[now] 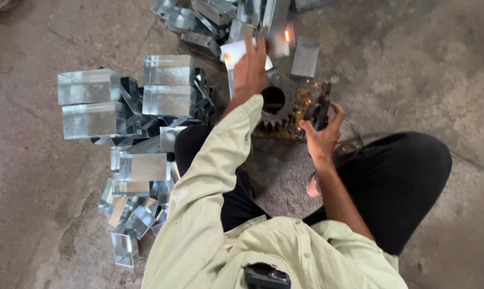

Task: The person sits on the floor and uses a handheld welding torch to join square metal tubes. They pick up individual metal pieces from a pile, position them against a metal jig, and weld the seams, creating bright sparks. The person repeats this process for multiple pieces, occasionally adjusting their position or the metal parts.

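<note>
Concrete floor (pixel 413 64) | left hand (pixel 250 69) is gripping bent metal piece (pixel 235 53) above gear (pixel 277 104) | right hand (pixel 322 134) is clasping dark tool (pixel 319 109) beside gear | metal boxes (pixel 119 101) are lying at left

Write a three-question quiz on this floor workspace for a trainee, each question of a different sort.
1. True or false: the left hand holds a shiny sheet-metal piece.
2. Which hand grips the dark welding tool? A) left B) right
3. Fill in: the toothed ring on the floor between the hands is a steel ____.

Key: 1 true. 2 B, the right hand. 3 gear. The stacked metal boxes lie on the person's left.
</note>
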